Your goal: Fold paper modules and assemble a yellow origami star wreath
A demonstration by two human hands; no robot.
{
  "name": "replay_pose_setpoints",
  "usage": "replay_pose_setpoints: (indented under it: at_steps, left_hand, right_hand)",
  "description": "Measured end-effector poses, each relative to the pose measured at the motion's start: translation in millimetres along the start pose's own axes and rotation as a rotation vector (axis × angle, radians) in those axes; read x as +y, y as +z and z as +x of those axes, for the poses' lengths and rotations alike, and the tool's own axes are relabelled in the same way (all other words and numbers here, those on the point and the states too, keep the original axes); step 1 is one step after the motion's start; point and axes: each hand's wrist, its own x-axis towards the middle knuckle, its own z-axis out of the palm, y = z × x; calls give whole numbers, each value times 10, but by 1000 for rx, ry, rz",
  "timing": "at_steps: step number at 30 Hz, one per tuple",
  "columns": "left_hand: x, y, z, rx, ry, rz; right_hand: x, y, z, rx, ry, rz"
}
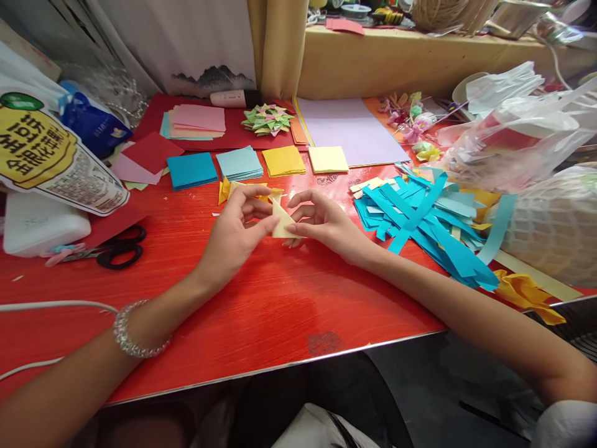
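Observation:
Between my hands, above the red table, is a small folded piece of pale yellow paper point(282, 225). My left hand point(240, 221) pinches its left side between thumb and fingers. At its lower right, the thumb and fingers of my right hand point(321, 221) close on it too. Just behind my left hand lie folded orange-yellow paper pieces point(226, 190), partly hidden by the fingers. Beyond them sit stacks of square paper: dark blue point(192, 170), light blue point(239, 163), yellow point(283, 161) and pale yellow point(329, 160).
A heap of blue paper strips point(420, 218) lies right of my hands. Black-handled scissors point(119, 249) rest at left beside a white box point(44, 224). Farther back are a folded paper ornament point(267, 119), lilac sheets point(347, 127) and plastic bags point(508, 137). The red table's front edge point(280, 367) runs near me.

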Motion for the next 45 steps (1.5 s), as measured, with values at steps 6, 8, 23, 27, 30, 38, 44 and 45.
replay_pose_setpoints:
  at_steps: [6,8,23,27,30,38,44,45]
  left_hand:
    - [18,8,-68,-194,194,274]
    - [-1,2,-63,-164,187,281]
    - [-2,-9,-10,-62,-118,58]
    - [-49,-31,17,-9,-132,8]
    - [-44,-39,22,-36,-101,98]
    - [-15,-7,-7,-102,-80,214]
    - [-17,-20,-3,-73,-116,120]
    - [-19,-24,-1,-71,-116,118]
  right_hand:
    - [-6,44,-14,-81,81,-30]
    - [-6,42,-22,-58,46,-49]
    - [-12,15,-42,40,-62,-119]
    - [-18,11,-26,-23,16,-119]
    - [-17,17,-22,-79,60,-120]
    - [45,21,-37,-2,29,-143]
    - [52,-6,-15,3,1,-135]
    - [49,-8,-12,-3,-3,-127]
